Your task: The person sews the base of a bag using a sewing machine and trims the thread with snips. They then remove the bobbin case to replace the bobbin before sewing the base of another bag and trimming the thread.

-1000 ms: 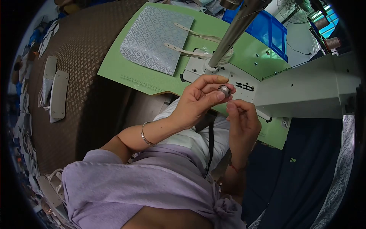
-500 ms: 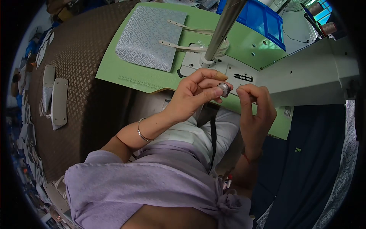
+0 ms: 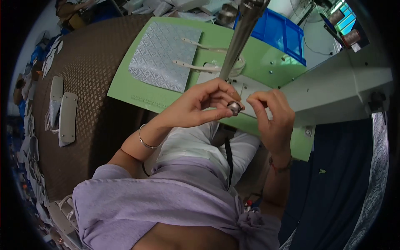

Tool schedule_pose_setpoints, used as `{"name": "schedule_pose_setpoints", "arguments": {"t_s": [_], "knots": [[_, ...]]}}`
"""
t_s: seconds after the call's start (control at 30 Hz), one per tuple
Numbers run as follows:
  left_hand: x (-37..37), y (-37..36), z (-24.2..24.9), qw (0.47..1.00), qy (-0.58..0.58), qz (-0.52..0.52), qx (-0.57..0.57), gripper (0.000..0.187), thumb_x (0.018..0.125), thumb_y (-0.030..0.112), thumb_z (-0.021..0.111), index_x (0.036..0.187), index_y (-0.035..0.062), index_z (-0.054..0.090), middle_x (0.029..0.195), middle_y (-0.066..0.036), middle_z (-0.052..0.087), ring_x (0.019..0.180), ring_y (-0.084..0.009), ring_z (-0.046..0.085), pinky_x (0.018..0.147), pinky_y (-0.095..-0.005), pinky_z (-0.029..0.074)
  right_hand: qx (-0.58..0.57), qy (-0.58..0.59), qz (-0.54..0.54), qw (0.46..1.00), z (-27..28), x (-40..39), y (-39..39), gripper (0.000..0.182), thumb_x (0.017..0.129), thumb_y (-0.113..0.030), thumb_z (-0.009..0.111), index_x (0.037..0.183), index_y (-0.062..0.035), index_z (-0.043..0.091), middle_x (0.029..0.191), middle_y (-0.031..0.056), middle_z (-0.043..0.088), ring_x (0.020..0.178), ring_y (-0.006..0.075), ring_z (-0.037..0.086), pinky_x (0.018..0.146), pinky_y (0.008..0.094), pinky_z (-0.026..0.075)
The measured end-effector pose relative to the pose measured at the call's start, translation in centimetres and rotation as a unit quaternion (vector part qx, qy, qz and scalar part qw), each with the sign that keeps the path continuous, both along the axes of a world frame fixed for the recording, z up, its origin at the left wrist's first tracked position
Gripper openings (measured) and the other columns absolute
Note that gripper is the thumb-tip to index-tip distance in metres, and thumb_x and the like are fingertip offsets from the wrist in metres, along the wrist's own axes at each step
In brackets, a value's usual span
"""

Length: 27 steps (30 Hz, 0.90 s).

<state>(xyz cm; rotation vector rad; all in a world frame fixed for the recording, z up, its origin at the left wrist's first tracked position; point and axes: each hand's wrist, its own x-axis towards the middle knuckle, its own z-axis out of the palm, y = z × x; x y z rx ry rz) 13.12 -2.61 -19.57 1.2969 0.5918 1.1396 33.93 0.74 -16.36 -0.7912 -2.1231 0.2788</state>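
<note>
A small round metal part (image 3: pixel 234 108), silver and shiny, sits between the thumb and fingers of my left hand (image 3: pixel 200 104), in front of the metal post (image 3: pixel 239 39). Just right of it, my right hand (image 3: pixel 273 116) is raised with thumb and index fingertip pinched close together. Anything between those fingertips is too small to make out. Both hands are above the near edge of the green table (image 3: pixel 146 100). The patterned silver-grey fabric piece (image 3: pixel 164 54) lies on the table beyond my left hand, its cream straps (image 3: pixel 191 66) reaching toward the post.
The large machine arm (image 3: pixel 333 87) extends along the right. A blue crate (image 3: pixel 279 33) stands at the back. Left, a brown patterned surface (image 3: pixel 91 62) carries cream strap-like pieces (image 3: pixel 68 118). Dark blue cloth (image 3: pixel 341 166) hangs at the lower right.
The view has shifted slightly. Both hands have moved a little left and down, with the metal part still in my left hand. The right fingertips remain pinched beside it.
</note>
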Motion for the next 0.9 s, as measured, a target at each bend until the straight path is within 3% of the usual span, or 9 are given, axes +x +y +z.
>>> {"name": "schedule_pose_setpoints", "arguments": {"t_s": [0.2, 0.3, 0.4, 0.43, 0.5, 0.63, 0.77, 0.83, 0.9], "knots": [[-3.3, 3.2, 0.1, 0.983, -0.173, -0.023, -0.049, 0.029, 0.090, 0.001, 0.062, 0.118, -0.0018, 0.056, 0.104, -0.012, 0.067, 0.093, -0.0188, 0.068, 0.085, -0.0295, 0.056, -0.177, 0.129, 0.050, 0.974, -1.0, -1.6, 3.0, 0.006, 0.084, -0.003, 0.068, 0.085, 0.0004, 0.063, 0.078, 0.0058, 0.062, 0.065, 0.0132, 0.056, 0.061, 0.0248, 0.045], [-5.6, 6.0, 1.8, 0.962, -0.257, 0.085, -0.045, 0.033, 0.092, 0.007, 0.061, 0.123, 0.0000, 0.055, 0.104, -0.009, 0.067, 0.088, -0.0166, 0.068, 0.081, -0.0289, 0.056, -0.225, 0.151, 0.049, 0.961, -3.5, -2.8, 4.9, 0.006, 0.085, -0.004, 0.067, 0.086, 0.0005, 0.064, 0.077, 0.0056, 0.061, 0.064, 0.0116, 0.055, 0.060, 0.0238, 0.045], [-6.4, 9.7, 8.1, 0.931, -0.082, 0.325, 0.146, 0.026, 0.089, 0.007, 0.065, 0.114, 0.0001, 0.060, 0.096, -0.008, 0.068, 0.083, -0.0140, 0.067, 0.075, -0.0274, 0.055, -0.232, 0.118, 0.065, 0.963, -5.1, -3.6, 6.2, 0.006, 0.086, -0.005, 0.068, 0.087, 0.0002, 0.064, 0.076, 0.0056, 0.060, 0.062, 0.0105, 0.054, 0.059, 0.0234, 0.044], [-6.2, 11.4, 9.6, 0.930, -0.081, 0.327, 0.149, 0.026, 0.089, 0.007, 0.065, 0.114, 0.0001, 0.060, 0.096, -0.008, 0.068, 0.083, -0.0140, 0.067, 0.075, -0.0274, 0.055, -0.226, 0.110, 0.063, 0.966, -5.2, -3.7, 6.4, 0.006, 0.086, -0.005, 0.068, 0.087, 0.0002, 0.065, 0.075, 0.0056, 0.060, 0.061, 0.0102, 0.054, 0.058, 0.0233, 0.044], [-5.3, 14.2, 11.5, 0.794, 0.213, 0.387, 0.418, 0.022, 0.084, 0.007, 0.070, 0.105, 0.0018, 0.064, 0.089, -0.008, 0.069, 0.078, -0.0173, 0.068, 0.070, -0.0295, 0.054, -0.226, 0.112, 0.063, 0.965, -4.9, -4.0, 7.0, 0.006, 0.085, -0.005, 0.068, 0.087, 0.0003, 0.065, 0.075, 0.0057, 0.060, 0.061, 0.0102, 0.054, 0.058, 0.0235, 0.044], [-4.0, 16.2, 13.0, 0.752, 0.323, 0.281, 0.501, 0.021, 0.077, 0.006, 0.073, 0.098, 0.0057, 0.067, 0.086, -0.008, 0.067, 0.075, -0.0277, 0.066, 0.065, -0.0334, 0.053, -0.223, 0.135, 0.053, 0.964, -4.5, -3.7, 7.7, 0.007, 0.085, -0.004, 0.068, 0.087, 0.0014, 0.065, 0.076, 0.0063, 0.060, 0.061, 0.0101, 0.054, 0.057, 0.0239, 0.044], [-4.3, 15.8, 14.2, 0.755, 0.390, 0.219, 0.479, 0.020, 0.078, 0.004, 0.073, 0.097, 0.0049, 0.068, 0.090, -0.007, 0.068, 0.083, -0.0227, 0.069, 0.070, -0.0313, 0.055, -0.222, 0.137, 0.042, 0.965, -6.0, -2.8, 8.2, 0.007, 0.084, -0.004, 0.068, 0.087, 0.0022, 0.065, 0.076, 0.0067, 0.060, 0.060, 0.0100, 0.054, 0.056, 0.0237, 0.044], [-4.5, 16.1, 14.6, 0.754, 0.366, 0.166, 0.519, 0.018, 0.077, 0.003, 0.073, 0.095, 0.0049, 0.069, 0.093, -0.007, 0.067, 0.086, -0.0222, 0.069, 0.071, -0.0321, 0.056, -0.219, 0.111, 0.048, 0.968, -6.0, -2.4, 8.4, 0.007, 0.086, -0.004, 0.067, 0.090, 0.0004, 0.064, 0.081, 0.0088, 0.062, 0.063, 0.0157, 0.062, 0.055, 0.0264, 0.050], [-4.3, 15.9, 15.0, 0.755, 0.388, 0.154, 0.506, 0.017, 0.077, 0.003, 0.073, 0.094, 0.0049, 0.069, 0.094, -0.007, 0.067, 0.087, -0.0219, 0.068, 0.072, -0.0324, 0.056, -0.225, 0.119, 0.044, 0.966, -5.5, -2.5, 8.5, 0.006, 0.086, -0.004, 0.067, 0.088, 0.0013, 0.065, 0.079, 0.0078, 0.061, 0.062, 0.0127, 0.059, 0.056, 0.0249, 0.048]]}}
